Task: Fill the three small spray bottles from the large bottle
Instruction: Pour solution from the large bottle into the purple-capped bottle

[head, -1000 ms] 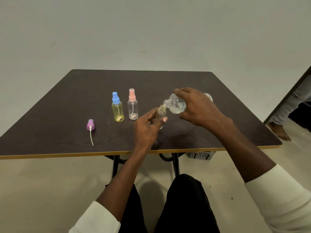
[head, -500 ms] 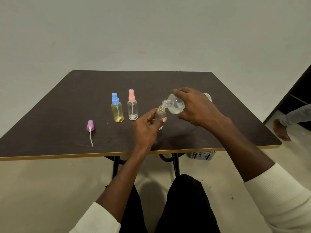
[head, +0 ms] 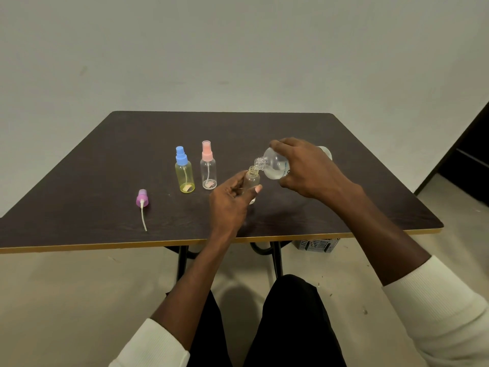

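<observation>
little has moved since the earlier frame: both hands hold the same pour, and the feet seen at the right edge are gone. head view: the right hand [head: 308,168] curls round the tilted large bottle [head: 275,166], its threaded neck meeting the mouth of the open small bottle [head: 252,181], which the left hand [head: 230,201] pinches upright on the surface [head: 105,168]. this looks like the third fill; next, level the big bottle and refit the purple spray cap [head: 142,199]. all clear, smooth plastic; the blue-capped bottle [head: 184,172] is yellow-tinted, the pink-capped bottle [head: 208,166] colourless.
</observation>
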Motion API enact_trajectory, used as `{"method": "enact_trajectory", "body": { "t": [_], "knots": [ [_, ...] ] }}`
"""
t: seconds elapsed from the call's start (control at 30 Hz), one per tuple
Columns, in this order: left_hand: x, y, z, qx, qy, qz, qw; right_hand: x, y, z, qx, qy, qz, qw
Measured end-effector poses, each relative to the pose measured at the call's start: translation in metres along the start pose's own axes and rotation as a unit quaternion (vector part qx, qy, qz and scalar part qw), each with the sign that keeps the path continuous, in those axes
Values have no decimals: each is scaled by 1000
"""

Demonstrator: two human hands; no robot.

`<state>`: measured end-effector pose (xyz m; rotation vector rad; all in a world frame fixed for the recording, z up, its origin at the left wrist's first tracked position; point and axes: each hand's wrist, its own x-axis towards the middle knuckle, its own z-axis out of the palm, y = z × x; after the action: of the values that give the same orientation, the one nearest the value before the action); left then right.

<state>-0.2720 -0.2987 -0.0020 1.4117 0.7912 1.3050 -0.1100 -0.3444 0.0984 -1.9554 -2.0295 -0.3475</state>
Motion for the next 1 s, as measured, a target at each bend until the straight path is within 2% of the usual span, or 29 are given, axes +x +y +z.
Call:
{"method": "enact_trajectory", "body": {
  "t": [1.0],
  "knots": [
    [-2, 3, 0, -31, -22, 26, 999, 1, -2, 0, -4, -9, -3, 1000]
  ]
}}
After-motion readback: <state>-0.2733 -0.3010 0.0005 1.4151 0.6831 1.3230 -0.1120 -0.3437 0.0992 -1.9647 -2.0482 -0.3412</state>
